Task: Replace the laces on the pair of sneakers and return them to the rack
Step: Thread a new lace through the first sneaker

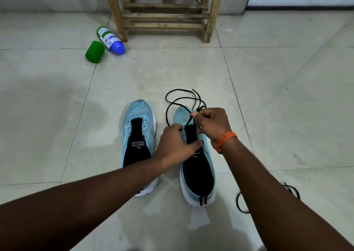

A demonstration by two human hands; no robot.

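Observation:
Two light blue sneakers stand side by side on the tiled floor, toes pointing away from me. The left sneaker [138, 136] has no lace. My left hand [177, 145] grips the eyelet edge of the right sneaker [197, 174], thumb lying across its tongue. My right hand [212, 126] pinches a black lace [180, 99] over that shoe's front eyelets; the lace loops out over the toe onto the floor. Another black lace [293, 190] lies on the floor at the right, partly hidden behind my right forearm.
A wooden slatted rack [164, 15] stands against the far wall. A spray bottle [110, 40] lies on its side to the rack's left, with its green cap [94, 52] beside it. Open tiled floor surrounds the shoes.

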